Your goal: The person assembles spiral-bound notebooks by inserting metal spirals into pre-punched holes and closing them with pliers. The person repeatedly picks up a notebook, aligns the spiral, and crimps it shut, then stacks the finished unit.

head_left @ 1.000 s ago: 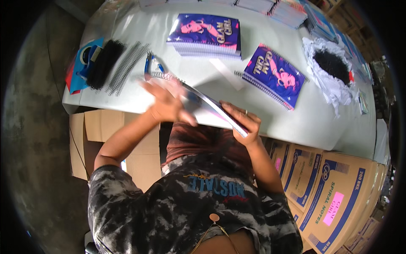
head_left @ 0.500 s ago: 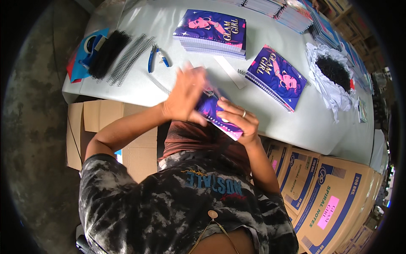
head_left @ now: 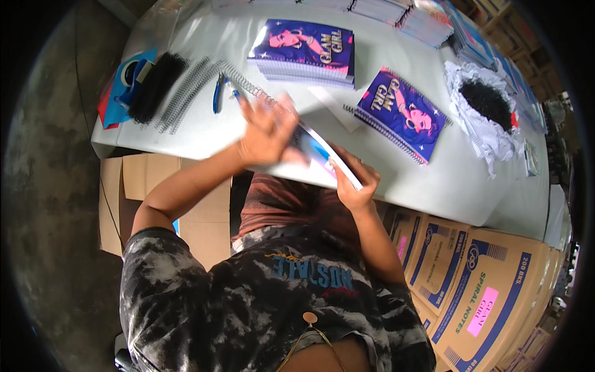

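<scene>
My right hand (head_left: pixel 357 178) is closed on the right end of a notebook (head_left: pixel 320 150), holding it tilted above the table's near edge. Its thin white page edge and a blue-and-pink face show. My left hand (head_left: pixel 268 131) is at the notebook's other end, its fingers smeared by motion. A long spiral coil (head_left: pixel 253 88) runs from the table toward the left fingertips; whether it is in the notebook or in the fingers is hidden. Beyond lies a stack of purple illustrated notebooks (head_left: pixel 310 49). A spiral-bound purple notebook (head_left: pixel 403 115) rests to the right.
Blue-handled pliers (head_left: pixel 217 93) lie left of the coil, beside loose grey coils (head_left: pixel 189 93) and a black coil bundle (head_left: pixel 158 87). A tape roll (head_left: pixel 131 72) sits at the far left. Crumpled cloth with black coils (head_left: pixel 486 102) lies right. Cardboard boxes (head_left: pixel 477 291) stand below the table (head_left: pixel 434 195).
The notebook has tipped, so its purple cover is turned away and its page edge shows. A long coil has come into view beyond my left hand. The right hand has turned with the notebook.
</scene>
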Available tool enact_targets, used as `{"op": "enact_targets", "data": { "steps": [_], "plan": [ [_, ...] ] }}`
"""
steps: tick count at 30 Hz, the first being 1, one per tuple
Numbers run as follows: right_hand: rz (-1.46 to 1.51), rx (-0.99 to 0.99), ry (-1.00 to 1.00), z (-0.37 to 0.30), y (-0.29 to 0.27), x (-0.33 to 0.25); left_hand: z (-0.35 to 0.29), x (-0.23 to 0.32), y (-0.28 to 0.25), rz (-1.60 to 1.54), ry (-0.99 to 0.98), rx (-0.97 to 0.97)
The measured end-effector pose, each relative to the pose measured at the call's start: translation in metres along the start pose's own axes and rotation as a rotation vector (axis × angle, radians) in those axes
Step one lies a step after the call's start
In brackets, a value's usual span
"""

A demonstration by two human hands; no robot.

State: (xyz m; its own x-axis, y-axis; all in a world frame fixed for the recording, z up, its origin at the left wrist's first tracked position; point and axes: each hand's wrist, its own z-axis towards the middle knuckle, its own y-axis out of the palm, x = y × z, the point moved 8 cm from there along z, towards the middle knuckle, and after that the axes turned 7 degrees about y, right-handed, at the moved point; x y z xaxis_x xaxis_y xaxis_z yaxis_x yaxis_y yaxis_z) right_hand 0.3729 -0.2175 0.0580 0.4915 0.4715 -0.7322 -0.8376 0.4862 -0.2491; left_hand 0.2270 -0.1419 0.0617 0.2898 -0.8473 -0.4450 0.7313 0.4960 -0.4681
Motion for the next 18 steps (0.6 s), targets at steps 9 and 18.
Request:
{"op": "enact_targets", "data": {
  "steps": [9,18],
  "plan": [
    [0.221,-0.027,0.272,0.004,-0.002,0.014,-0.006,-0.014,-0.005,-0.123,-0.266,-0.083],
    [0.186,-0.124,0.223,0.015,0.003,0.007,0.062,-0.072,-0.004,-0.186,-0.501,-0.323]
  ]
}}
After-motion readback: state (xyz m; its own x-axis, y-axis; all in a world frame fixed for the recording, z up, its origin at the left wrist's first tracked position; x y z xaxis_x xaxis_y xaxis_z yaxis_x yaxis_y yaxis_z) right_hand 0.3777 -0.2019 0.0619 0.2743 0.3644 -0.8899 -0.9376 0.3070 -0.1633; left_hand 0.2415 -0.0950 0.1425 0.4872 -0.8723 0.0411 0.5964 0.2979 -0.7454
